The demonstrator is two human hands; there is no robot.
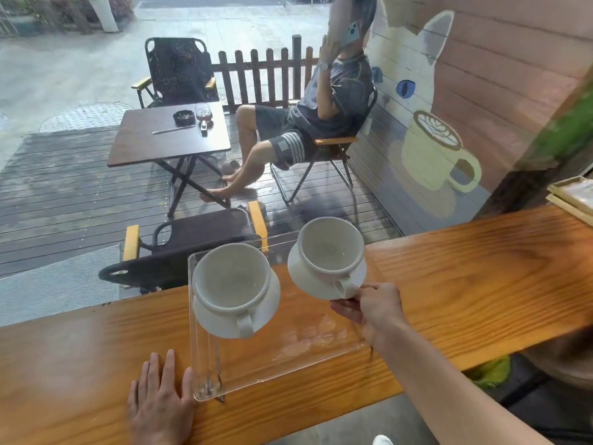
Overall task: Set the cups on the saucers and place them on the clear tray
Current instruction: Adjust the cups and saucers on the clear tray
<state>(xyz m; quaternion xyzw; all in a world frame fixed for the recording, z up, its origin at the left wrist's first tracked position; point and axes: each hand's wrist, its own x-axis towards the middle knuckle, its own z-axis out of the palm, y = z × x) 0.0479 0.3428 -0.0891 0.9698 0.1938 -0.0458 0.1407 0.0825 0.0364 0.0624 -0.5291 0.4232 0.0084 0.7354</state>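
Observation:
A clear tray (pixel 288 358) lies on the wooden counter in front of me. On its left half a white cup (pixel 229 281) sits on a white saucer (pixel 218 322), handle toward me. At the tray's far right a second white cup (pixel 330 248) rests on its saucer (pixel 308 281). My right hand (pixel 373 308) pinches that saucer's near edge by the cup handle; whether the saucer touches the tray I cannot tell. My left hand (pixel 160 403) lies flat on the counter, fingers apart, just left of the tray's near corner.
The wooden counter (pixel 481 284) runs left to right against a window. Stacked wooden-framed trays (pixel 574 197) sit at its far right end. Outside the glass are folding chairs, a small table and a seated person.

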